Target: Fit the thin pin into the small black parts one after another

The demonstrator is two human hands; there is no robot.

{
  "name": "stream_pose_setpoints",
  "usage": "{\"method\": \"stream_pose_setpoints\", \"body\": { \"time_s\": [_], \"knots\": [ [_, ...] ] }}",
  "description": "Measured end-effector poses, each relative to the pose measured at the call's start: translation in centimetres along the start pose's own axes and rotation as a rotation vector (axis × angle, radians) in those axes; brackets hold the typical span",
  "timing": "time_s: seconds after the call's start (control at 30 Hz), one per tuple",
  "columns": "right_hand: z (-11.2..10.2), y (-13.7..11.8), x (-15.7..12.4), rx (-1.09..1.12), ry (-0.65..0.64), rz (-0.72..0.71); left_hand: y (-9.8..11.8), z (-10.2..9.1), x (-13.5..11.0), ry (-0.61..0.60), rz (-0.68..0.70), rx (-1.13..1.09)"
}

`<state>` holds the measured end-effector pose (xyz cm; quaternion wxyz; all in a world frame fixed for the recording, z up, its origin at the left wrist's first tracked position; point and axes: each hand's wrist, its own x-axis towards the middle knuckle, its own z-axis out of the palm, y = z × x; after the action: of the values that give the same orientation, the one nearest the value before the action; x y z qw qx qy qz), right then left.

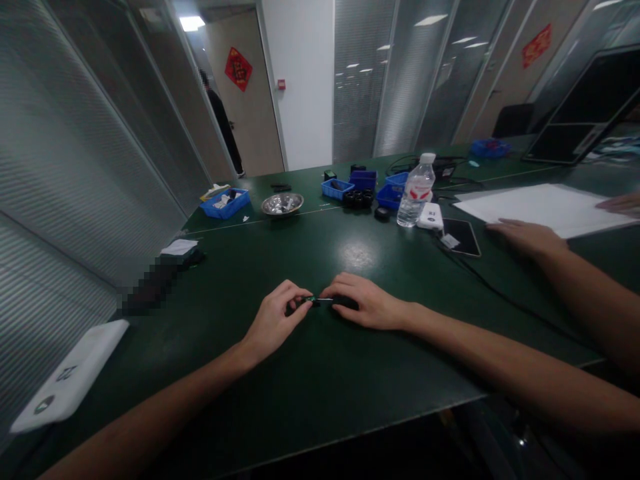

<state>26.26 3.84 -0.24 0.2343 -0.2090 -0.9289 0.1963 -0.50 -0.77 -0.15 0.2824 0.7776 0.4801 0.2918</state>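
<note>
Near the middle of the green table, my left hand (281,312) pinches a small dark part with a bit of green on it (311,300), perhaps a circuit board. My right hand (367,301) is closed around the black handle of a screwdriver (345,302), which lies almost level. Its thin metal shaft points left and its tip meets or nearly meets the small part. Whether the tip touches cannot be made out. My left fingers hide much of the part.
Behind my hands stand a metal bowl (283,205), a blue tray (225,203), blue bins (390,195) and a water bottle (417,190). A tablet-like device (461,237) and a cable lie to the right. Another person's hands (530,239) rest at white sheets (540,208). A white box-like device (70,377) is at left.
</note>
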Motion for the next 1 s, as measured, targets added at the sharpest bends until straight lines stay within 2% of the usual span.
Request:
{"method": "stream_pose_setpoints", "body": {
  "time_s": [0.63,1.0],
  "knots": [
    [0.5,0.3,0.0,-0.005,-0.006,-0.022,-0.2,0.0,0.1,-0.164,0.083,0.023],
    [0.7,-0.8,0.0,0.019,-0.002,0.012,-0.2,0.1,-0.2,-0.208,0.124,0.053]
  ]
}}
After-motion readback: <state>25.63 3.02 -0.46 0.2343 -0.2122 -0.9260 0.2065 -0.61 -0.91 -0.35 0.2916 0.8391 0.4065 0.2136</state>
